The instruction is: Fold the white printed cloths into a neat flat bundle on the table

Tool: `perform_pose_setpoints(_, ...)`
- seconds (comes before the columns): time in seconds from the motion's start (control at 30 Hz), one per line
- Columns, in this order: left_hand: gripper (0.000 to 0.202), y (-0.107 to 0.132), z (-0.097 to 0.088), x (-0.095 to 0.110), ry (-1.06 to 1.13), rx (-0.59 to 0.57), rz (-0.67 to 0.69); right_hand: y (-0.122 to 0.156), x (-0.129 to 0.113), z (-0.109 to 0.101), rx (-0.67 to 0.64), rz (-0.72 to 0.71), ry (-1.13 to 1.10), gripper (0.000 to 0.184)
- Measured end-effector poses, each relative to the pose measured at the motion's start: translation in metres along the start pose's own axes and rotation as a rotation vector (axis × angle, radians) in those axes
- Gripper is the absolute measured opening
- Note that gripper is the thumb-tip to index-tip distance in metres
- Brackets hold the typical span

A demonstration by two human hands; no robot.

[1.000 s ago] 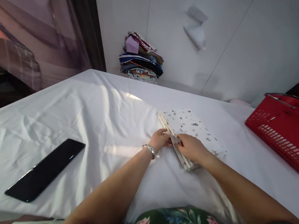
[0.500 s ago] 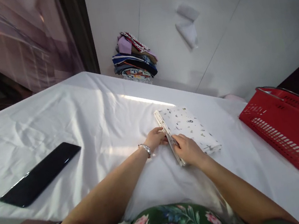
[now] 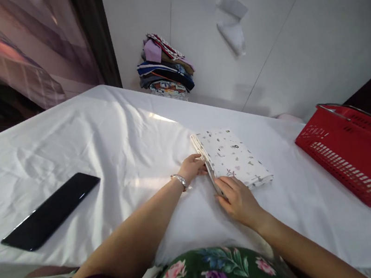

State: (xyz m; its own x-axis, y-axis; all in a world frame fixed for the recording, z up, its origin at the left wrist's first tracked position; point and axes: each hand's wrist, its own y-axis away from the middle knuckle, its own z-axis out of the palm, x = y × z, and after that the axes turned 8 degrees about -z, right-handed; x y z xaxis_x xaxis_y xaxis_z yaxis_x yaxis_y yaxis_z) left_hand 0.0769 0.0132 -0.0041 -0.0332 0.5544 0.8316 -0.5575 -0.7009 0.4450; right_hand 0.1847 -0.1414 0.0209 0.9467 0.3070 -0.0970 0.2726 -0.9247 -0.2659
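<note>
A folded white cloth with small printed motifs lies on the white-covered table in front of me. My left hand, with a bracelet at the wrist, grips the layered left edge of the cloth between thumb and fingers. At the near left corner, my right hand pinches the same cloth, fingers on top and thumb at the edge. The underside of the cloth is hidden.
A glossy black panel lies on the left of the table. To the right stands a red perforated basket with a handle. Beyond the far edge, a stack of folded clothes and a white paper-like piece rest on the floor.
My right hand has shifted slightly down and right along the near corner, its thumb coming into view at the edge. The near left corner lies flatter. My left hand stays at the edge.
</note>
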Motion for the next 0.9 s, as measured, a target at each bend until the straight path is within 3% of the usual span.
perform_pose_setpoints(0.17, 0.035, -0.004, -0.001, -0.002, 0.014, -0.02, -0.007, 0.018, 0.008, -0.005, 0.016, -0.102, -0.123, 0.034)
perform_pose_setpoints(0.3, 0.039, -0.005, -0.002, -0.002, 0.034, -0.015, -0.018, 0.031, 0.018, -0.008, 0.093, -0.066, -0.135, 0.036)
perform_pose_setpoints(0.47, 0.044, -0.005, -0.003, -0.001, 0.034, -0.017, -0.025, 0.046, 0.025, -0.006, -0.072, -0.1, -0.087, 0.045)
perform_pose_setpoints(0.67, 0.043, -0.003, -0.005, -0.001, -0.022, 0.03, -0.001, 0.048, 0.04, -0.01, 0.096, -0.075, -0.087, 0.047)
perform_pose_setpoints(0.8, 0.041, -0.005, -0.009, 0.002, -0.063, 0.082, 0.058, 0.047, 0.043, -0.006, -0.058, -0.156, -0.068, 0.054)
perform_pose_setpoints(0.9, 0.039, -0.013, -0.013, 0.014, -0.125, 0.178, 0.13, 0.048, 0.042, 0.001, -0.154, -0.203, -0.053, 0.062)
